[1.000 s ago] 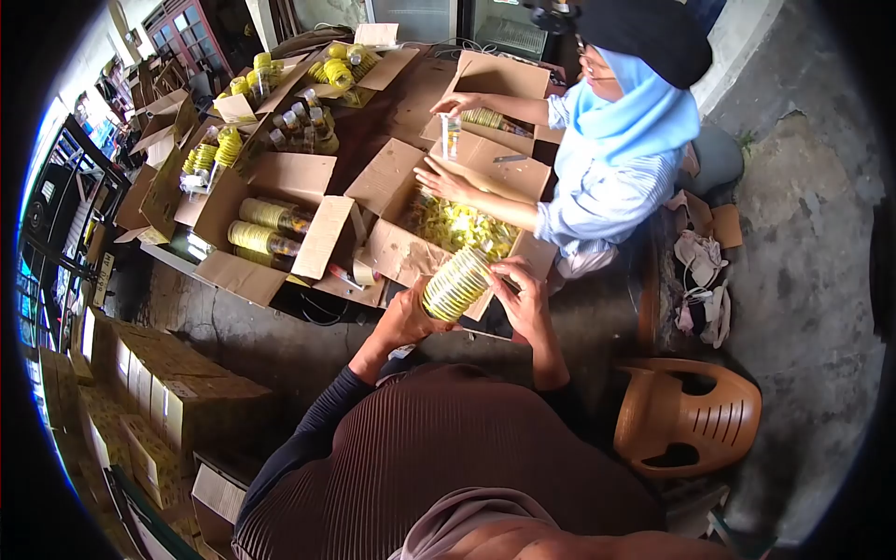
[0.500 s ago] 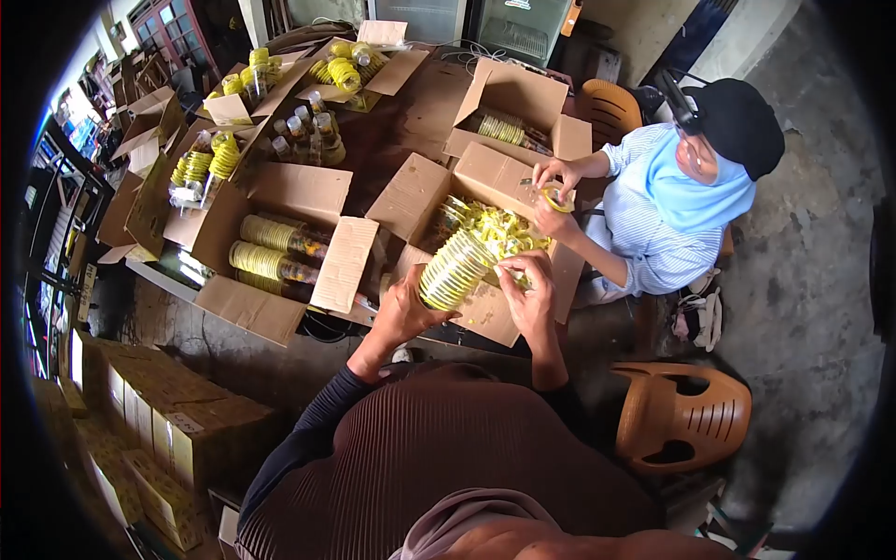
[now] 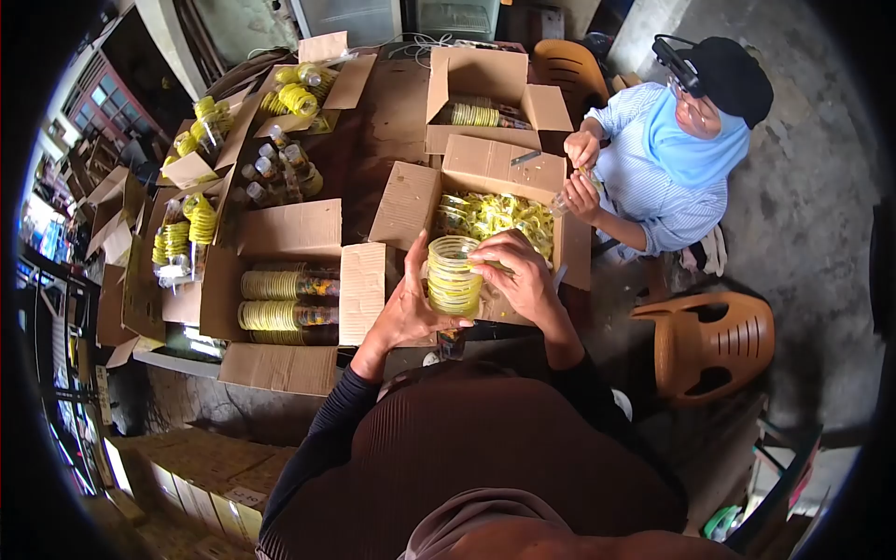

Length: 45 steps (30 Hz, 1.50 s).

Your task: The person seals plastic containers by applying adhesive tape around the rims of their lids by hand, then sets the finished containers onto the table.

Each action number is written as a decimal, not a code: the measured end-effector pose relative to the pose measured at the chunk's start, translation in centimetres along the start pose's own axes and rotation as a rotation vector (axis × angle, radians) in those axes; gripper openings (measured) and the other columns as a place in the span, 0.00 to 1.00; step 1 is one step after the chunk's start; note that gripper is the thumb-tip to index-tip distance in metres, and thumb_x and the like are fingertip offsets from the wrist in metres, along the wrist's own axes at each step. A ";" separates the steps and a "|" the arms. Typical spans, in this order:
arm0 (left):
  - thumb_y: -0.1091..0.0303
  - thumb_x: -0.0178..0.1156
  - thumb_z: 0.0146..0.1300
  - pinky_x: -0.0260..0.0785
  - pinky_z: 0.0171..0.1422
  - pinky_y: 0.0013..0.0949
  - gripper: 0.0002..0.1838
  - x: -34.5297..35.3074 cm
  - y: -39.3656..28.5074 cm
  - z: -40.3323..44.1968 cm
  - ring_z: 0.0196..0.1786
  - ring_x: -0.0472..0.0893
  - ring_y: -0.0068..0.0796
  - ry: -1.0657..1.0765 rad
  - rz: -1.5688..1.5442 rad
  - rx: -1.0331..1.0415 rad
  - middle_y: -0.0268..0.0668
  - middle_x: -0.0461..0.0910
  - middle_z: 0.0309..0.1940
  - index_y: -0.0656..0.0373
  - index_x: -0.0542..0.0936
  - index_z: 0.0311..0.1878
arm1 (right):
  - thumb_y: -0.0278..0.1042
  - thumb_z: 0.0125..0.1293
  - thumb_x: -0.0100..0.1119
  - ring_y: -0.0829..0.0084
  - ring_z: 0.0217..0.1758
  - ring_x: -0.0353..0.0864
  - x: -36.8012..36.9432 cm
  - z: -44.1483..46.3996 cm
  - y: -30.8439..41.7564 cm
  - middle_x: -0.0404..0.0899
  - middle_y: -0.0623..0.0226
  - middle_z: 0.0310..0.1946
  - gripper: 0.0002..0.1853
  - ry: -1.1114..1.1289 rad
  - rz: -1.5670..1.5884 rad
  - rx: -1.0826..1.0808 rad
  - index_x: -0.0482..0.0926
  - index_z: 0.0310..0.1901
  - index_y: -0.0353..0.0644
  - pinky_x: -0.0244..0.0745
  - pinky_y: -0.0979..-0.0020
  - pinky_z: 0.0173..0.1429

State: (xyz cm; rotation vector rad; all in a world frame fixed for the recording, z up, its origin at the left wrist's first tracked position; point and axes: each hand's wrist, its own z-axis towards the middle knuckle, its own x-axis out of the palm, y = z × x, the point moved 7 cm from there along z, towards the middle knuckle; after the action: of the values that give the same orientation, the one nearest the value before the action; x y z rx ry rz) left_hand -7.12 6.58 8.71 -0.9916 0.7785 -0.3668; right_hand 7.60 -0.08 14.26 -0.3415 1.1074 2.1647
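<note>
A stack of yellow-rimmed clear rings (image 3: 454,287) stands nearly upright between my two hands, in front of my chest. My left hand (image 3: 407,313) is wrapped round its left side and lower part. The fingers of my right hand (image 3: 515,273) are bent together at the upper right rim of the stack; whether they pinch a single ring cannot be made out. Just beyond is an open cardboard box (image 3: 406,203) with a heap of yellow and clear strips (image 3: 499,217) inside.
To the left, an open box (image 3: 280,366) holds several ringed stacks. Bottles (image 3: 280,168) and more boxes stand behind. A co-worker (image 3: 667,177) at the right handles a small item. An orange chair (image 3: 714,345) stands at the right.
The ring stack has gone from tilted to nearly upright, and my right hand has moved onto its rim. The co-worker's hands have drawn back from the box. The view has shifted.
</note>
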 end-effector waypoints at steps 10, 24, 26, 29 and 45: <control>0.63 0.79 0.38 0.76 0.52 0.42 0.61 -0.4 -0.2 0.9 0.54 0.79 0.51 -0.096 0.072 -0.004 0.54 0.73 0.56 0.58 0.47 0.71 | 0.20 0.56 0.63 0.64 0.46 0.82 0.6 0.1 1.4 0.79 0.64 0.40 0.07 -0.151 -0.162 -0.014 0.79 0.37 0.38 0.79 0.68 0.47; 0.57 0.78 0.37 0.77 0.44 0.48 0.60 0.9 -1.0 1.6 0.47 0.80 0.56 -0.112 0.304 -0.139 0.50 0.74 0.54 0.52 0.50 0.72 | 0.20 0.52 0.64 0.64 0.40 0.81 -0.1 -0.7 -0.7 0.79 0.65 0.38 0.10 -0.141 -0.299 -0.090 0.77 0.37 0.37 0.78 0.68 0.41; 0.57 0.78 0.38 0.77 0.44 0.48 0.60 1.2 -0.8 1.6 0.46 0.80 0.56 -0.120 0.306 -0.181 0.50 0.74 0.54 0.52 0.50 0.72 | 0.18 0.49 0.65 0.63 0.40 0.80 0.2 -0.9 -1.9 0.79 0.64 0.38 0.14 -0.131 -0.329 -0.044 0.75 0.38 0.38 0.78 0.67 0.40; 0.56 0.78 0.37 0.77 0.45 0.48 0.59 1.6 -1.0 2.0 0.47 0.80 0.55 -0.181 0.310 -0.163 0.51 0.74 0.54 0.52 0.51 0.72 | 0.16 0.46 0.65 0.62 0.39 0.80 0.1 -0.9 -3.0 0.78 0.63 0.39 0.16 -0.193 -0.307 -0.098 0.74 0.38 0.39 0.78 0.66 0.40; 0.59 0.78 0.40 0.75 0.51 0.45 0.58 5.8 -0.6 3.7 0.51 0.79 0.54 -0.391 0.134 -0.117 0.53 0.76 0.52 0.60 0.49 0.69 | 0.12 0.57 0.56 0.77 0.33 0.79 -0.6 -1.3 -13.9 0.77 0.66 0.34 0.09 -0.099 0.358 0.442 0.75 0.39 0.33 0.75 0.79 0.37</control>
State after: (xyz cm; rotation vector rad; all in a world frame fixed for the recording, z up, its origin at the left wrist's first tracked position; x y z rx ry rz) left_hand -0.48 5.05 7.94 -1.0729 0.5103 -0.0076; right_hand 17.22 4.33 5.20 0.1741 1.6402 2.1210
